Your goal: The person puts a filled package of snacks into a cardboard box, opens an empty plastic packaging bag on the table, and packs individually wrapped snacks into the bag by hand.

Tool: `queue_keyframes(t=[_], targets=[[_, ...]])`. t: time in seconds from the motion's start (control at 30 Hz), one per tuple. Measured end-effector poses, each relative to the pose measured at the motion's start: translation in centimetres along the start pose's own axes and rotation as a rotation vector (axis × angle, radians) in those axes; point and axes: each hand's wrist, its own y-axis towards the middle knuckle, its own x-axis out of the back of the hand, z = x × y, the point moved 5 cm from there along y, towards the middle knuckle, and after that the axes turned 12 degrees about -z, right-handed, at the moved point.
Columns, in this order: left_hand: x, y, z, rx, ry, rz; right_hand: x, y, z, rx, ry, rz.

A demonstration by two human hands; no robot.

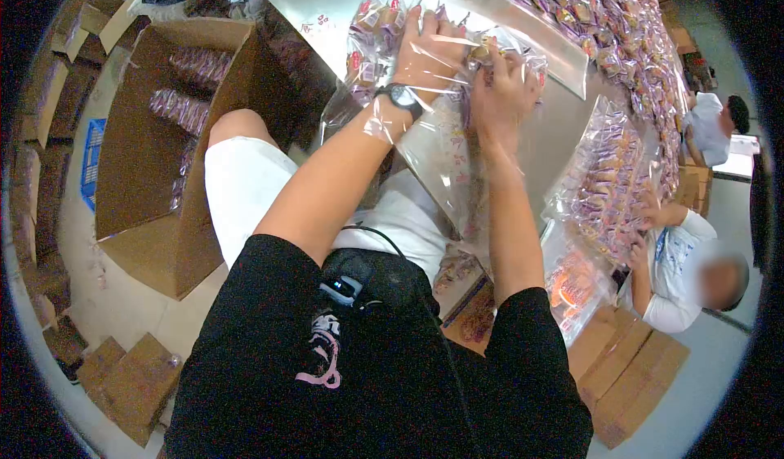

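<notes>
My left hand is inside a large clear plastic bag, its fingers spread over small wrapped packets. A dark watch sits on that wrist under the film. Close beside it, my right hand has its fingers curled at more wrapped packets; the film and blur hide exactly what they grip. The bag's loose film hangs over the metal table edge toward my lap.
An open cardboard box holding bagged packets stands at the left. A heap of wrapped packets covers the upper right. At the right, a co-worker handles a filled bag. Closed cartons stand lower right.
</notes>
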Motion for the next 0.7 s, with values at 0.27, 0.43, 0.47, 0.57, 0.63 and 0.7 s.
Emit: queue_keyframes(t=[0.27,0.43,0.47,0.57,0.63,0.7], targets=[[1.0,0.3,-0.9,0.038,-0.027,0.042,-1.0,1.4,1.6,0.066,-0.029,0.262],[0.0,1.3,-1.6,-0.002,0.095,0.173,-1.3,1.0,1.4,0.064,0.129,0.137],[-0.1,0.9,-1.7,0.006,0.069,0.107,-0.6,0.8,1.5,0.1,0.123,0.086],[-0.5,1.1,-1.2,0.082,-0.155,0.06,0.1,0.6,0.6,0.047,0.059,-0.007],[0.2,0.7,-1.4,0.016,-0.156,-0.044,1.2,0.0,0.2,0.039,0.057,-0.137],[0.6,1.1,-1.7,0.053,-0.029,0.15,2.9,-1.9,0.9,-0.097,0.093,-0.076]])
